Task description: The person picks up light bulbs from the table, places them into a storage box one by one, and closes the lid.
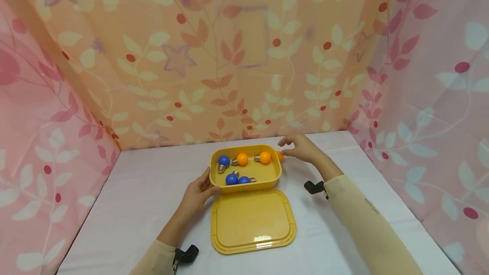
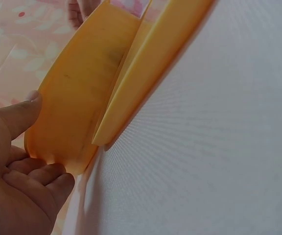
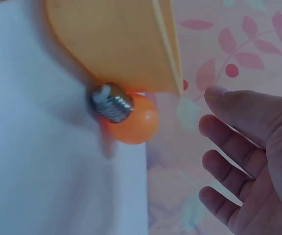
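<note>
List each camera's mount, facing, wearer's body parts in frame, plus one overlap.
Head: on the head, facing forward and down at the yellow box and yellow lid; shows left hand, right hand and beige sleeves.
Left wrist: on that wrist, facing the box's outer wall; shows the left hand gripping it, and part of the other hand at the top.
Right wrist: on that wrist, facing the box's end; shows the right hand, apart from the box.
Shared: head and right wrist both show the orange light bulb outside the box.
</note>
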Motion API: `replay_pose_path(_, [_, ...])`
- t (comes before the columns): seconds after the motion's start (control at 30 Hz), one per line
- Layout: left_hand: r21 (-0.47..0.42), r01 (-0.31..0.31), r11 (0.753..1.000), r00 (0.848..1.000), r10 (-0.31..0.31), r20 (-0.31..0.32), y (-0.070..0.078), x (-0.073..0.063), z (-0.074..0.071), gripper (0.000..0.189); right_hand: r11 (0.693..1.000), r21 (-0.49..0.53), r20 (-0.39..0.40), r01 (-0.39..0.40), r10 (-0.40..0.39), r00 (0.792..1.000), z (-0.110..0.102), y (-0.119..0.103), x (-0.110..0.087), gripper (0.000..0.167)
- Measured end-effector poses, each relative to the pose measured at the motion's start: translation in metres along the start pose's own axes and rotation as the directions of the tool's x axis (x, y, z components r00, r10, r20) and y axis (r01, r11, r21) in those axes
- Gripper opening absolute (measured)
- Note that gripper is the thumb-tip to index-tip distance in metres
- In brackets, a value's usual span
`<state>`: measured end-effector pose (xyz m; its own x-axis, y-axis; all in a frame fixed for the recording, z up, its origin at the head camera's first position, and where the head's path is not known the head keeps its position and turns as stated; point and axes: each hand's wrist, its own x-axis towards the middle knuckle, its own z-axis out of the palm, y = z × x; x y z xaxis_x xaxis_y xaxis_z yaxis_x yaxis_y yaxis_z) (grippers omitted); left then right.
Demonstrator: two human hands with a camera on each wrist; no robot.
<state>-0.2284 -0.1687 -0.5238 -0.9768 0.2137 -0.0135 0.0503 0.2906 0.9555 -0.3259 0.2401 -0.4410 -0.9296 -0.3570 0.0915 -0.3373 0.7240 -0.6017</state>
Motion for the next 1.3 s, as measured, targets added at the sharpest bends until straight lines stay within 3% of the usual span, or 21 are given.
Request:
replay_pose_path(0.3, [-0.016,-0.021,1.0,1.0,0.021,0.005,0.0,0.001,0.0,0.09,0.994,0.026,-0.107,-0.104,0.106,0.989,0.023,0.028,-0.015,0.04])
replay_pose_path(0.53, [-0.046,-0.033,0.998,0.999,0.034,0.008,-0.001,-0.001,0.002,0.087,0.99,0.05,-0.127,-0.135,0.14,0.982,0.039,0.037,-0.023,0.046])
replay_pose_path(0.9, [-0.033,0.006,0.999,1.0,-0.005,0.006,0.004,-0.001,-0.001,0.085,0.976,0.123,-0.137,-0.179,0.196,0.971,0.056,0.036,-0.02,0.051])
replay_pose_path(1.3, [-0.055,-0.02,0.998,1.0,0.02,0.007,0.002,-0.002,0.0,0.085,0.985,0.087,-0.152,-0.149,0.161,0.975,0.067,0.043,-0.02,0.06])
